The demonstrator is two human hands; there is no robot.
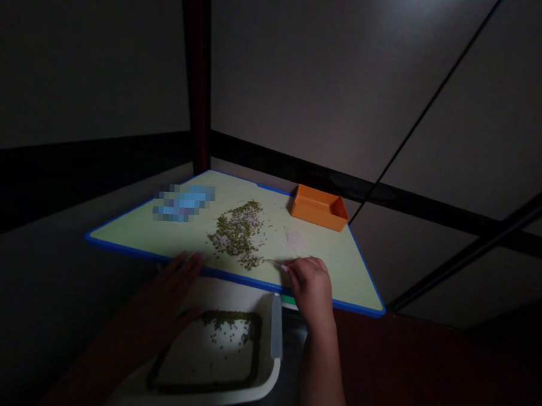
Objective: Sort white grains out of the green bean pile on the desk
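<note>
Field notes, head view, dim light. I had 2 bare hands in frame at the near side of a pale yellow-green tabletop with a blue rim (340, 260).

Right hand (311, 285): fingers pinched narrow around a slender, thin tool (274, 262); exact kind too dim to tell. Its long axis ran roughly crosswise, sloping slightly, tip pointing left at the near end of a loose, mixed heap of small green and pale pinkish grains (236, 228). Tip beside the stray green grains there; contact unclear.

Key relation, as I judged it: the heap lay left of the right hand and reached farther away from me, its long axis running mostly front to back. The right hand's tool was the closest thing to its near end. The small, flat patch of pale pinkish grains (295, 239) sat just beyond the right hand, right of the heap, well nearer that hand than the left.

Left hand (175, 282): in shadow, fingers spread wide and extended, fingertips by the near rim, left of the heap. I saw nothing held.

Also noted: open orange plastic box (319, 220) at the far right; blurred blue item (183, 202) at the left; white plastic tub (272, 376) below the near rim, green grains inside.
</note>
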